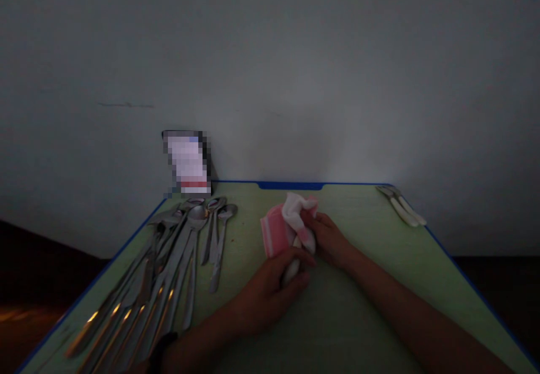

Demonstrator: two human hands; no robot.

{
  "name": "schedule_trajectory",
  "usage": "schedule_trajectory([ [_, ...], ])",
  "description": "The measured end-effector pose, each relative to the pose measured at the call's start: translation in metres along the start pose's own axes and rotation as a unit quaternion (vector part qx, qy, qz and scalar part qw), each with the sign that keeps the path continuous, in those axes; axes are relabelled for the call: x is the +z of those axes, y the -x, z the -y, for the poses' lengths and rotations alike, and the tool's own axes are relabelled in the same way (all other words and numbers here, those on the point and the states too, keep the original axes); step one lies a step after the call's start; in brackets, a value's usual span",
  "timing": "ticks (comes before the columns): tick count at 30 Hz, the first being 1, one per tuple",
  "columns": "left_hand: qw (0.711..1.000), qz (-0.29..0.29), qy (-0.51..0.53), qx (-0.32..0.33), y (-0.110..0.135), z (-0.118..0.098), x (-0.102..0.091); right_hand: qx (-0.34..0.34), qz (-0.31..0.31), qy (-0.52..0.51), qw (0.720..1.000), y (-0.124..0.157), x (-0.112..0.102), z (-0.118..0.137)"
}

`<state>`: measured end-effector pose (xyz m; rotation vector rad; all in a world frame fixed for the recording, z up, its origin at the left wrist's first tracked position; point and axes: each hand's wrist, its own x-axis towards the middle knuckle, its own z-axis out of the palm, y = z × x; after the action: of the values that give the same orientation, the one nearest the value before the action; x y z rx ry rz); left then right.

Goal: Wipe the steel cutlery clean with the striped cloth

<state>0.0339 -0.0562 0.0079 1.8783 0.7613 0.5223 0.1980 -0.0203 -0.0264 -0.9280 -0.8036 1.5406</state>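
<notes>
Near the middle of the table, my left hand is closed around the pale handle of a piece of cutlery. A pink and white cloth covers its far end, so I cannot tell whether it is a fork or a spoon. My right hand grips the bunched cloth against that covered end, its fingertips partly hidden in the folds.
A large spread of metal spoons, forks and other cutlery lies on the left of the green, blue-edged table. Two pale-handled forks lie at the far right edge. A lit phone leans against the wall.
</notes>
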Motion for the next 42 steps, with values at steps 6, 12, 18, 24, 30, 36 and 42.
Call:
schedule_trajectory([
  [6, 0.995, -0.071, 0.055, -0.053, 0.0, 0.002, 0.0, 0.044, 0.003, -0.087, 0.995, 0.001, 0.003, 0.008],
  [12, 0.981, -0.054, 0.182, -0.03, -0.001, 0.007, 0.005, 0.013, -0.041, -0.22, 0.975, -0.005, 0.003, 0.01],
  [18, 0.97, 0.007, 0.242, 0.021, 0.002, 0.008, 0.005, 0.045, -0.066, -0.235, 0.969, -0.003, 0.006, 0.016],
  [24, 0.973, -0.059, 0.222, -0.015, -0.003, 0.006, 0.008, 0.026, -0.07, -0.212, 0.974, -0.006, -0.001, 0.014],
  [30, 0.966, -0.119, 0.22, -0.069, -0.01, 0.01, 0.005, 0.033, -0.022, -0.175, 0.984, -0.009, -0.006, 0.006],
  [36, 0.978, -0.059, 0.179, -0.085, -0.007, 0.011, 0.003, 0.024, -0.063, -0.211, 0.975, -0.012, -0.008, 0.007],
  [42, 0.993, -0.025, 0.083, -0.081, -0.005, 0.003, -0.002, 0.033, -0.064, -0.213, 0.974, -0.012, -0.008, 0.009],
])
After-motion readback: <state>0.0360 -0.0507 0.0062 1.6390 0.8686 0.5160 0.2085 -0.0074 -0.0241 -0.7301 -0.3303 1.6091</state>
